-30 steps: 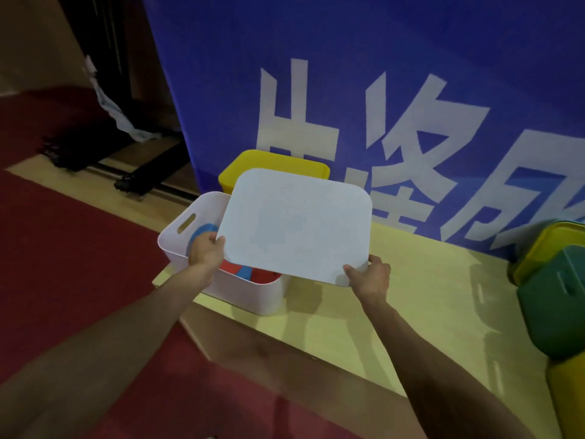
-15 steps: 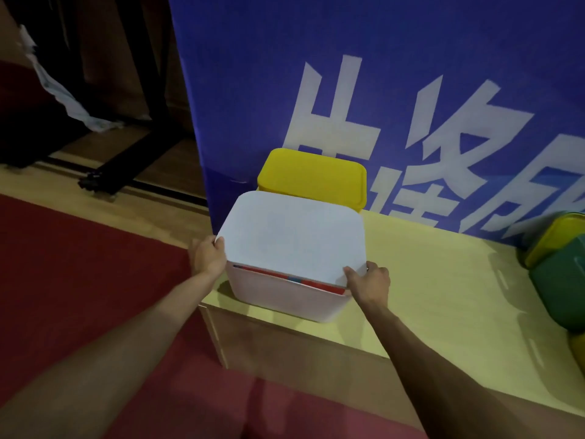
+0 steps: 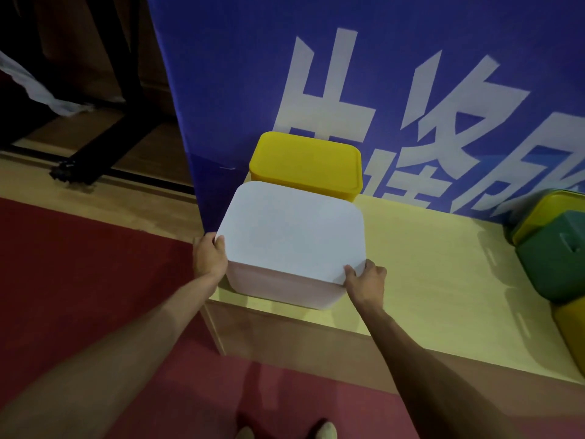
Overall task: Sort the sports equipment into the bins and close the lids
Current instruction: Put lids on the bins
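Observation:
A white lid point(image 3: 292, 231) lies flat on top of the white bin point(image 3: 278, 288) at the left end of a low wooden platform point(image 3: 443, 280). My left hand point(image 3: 209, 256) grips the lid's near-left corner, thumb on top. My right hand point(image 3: 365, 280) holds the near-right corner the same way. The bin's contents are hidden under the lid. Directly behind it stands a yellow bin point(image 3: 305, 166) with its yellow lid on.
A blue banner point(image 3: 348, 74) with large white characters stands behind the bins. At the right edge are a green bin point(image 3: 557, 251) and yellow bins point(image 3: 569, 327). Red carpet point(image 3: 79, 264) covers the floor to the left, with a black stand foot point(image 3: 72, 172) beyond.
The lid was tilted up over the open white bin with coloured items showing; it has come down and now sits flat, covering them. Both hands stayed on its near corners.

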The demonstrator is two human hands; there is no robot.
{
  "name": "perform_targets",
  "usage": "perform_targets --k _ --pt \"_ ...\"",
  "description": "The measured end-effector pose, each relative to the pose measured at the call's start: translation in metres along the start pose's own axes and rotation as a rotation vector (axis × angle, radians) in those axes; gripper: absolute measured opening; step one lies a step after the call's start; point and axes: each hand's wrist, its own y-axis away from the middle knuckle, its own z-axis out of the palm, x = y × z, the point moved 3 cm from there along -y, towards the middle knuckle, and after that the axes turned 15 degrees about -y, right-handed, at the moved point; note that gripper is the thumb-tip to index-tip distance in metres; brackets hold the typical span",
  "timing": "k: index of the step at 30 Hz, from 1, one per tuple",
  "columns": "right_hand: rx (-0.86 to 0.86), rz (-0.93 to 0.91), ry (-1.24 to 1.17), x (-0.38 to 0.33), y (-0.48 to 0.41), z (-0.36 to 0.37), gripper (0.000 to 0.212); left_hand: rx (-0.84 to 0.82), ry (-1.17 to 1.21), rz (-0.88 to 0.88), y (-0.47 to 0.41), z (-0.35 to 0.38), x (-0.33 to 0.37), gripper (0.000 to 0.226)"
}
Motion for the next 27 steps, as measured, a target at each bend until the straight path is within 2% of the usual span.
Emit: perform_targets --k 11,16,20,23,25,27 --pt "0.004 0.095 -0.069 0.002 -0.004 0.004 0.057 -0.035 0.109 -0.056 -0.005 0.004 -0.010 0.029" --pt "0.002 0.106 -0.062 0.001 -0.005 0.002 0.056 0.024 0.000 0.048 -0.005 0.000 -0.005 0.027" --pt "-0.015 0.122 -0.058 0.000 -0.007 0.000 0.055 0.135 -0.261 0.278 0.003 -0.004 0.012 0.044" --pt "-0.046 0.144 -0.038 -0.001 -0.010 -0.002 0.055 0.122 -0.338 0.377 0.013 0.001 0.032 0.057" --pt "-0.099 0.142 -0.055 -0.002 -0.014 -0.006 0.057 0.092 -0.314 0.454 0.027 0.008 0.053 0.053" --pt "-0.160 0.145 -0.095 -0.003 -0.017 -0.015 0.059 -0.006 -0.248 0.495 0.043 0.019 0.076 0.046"
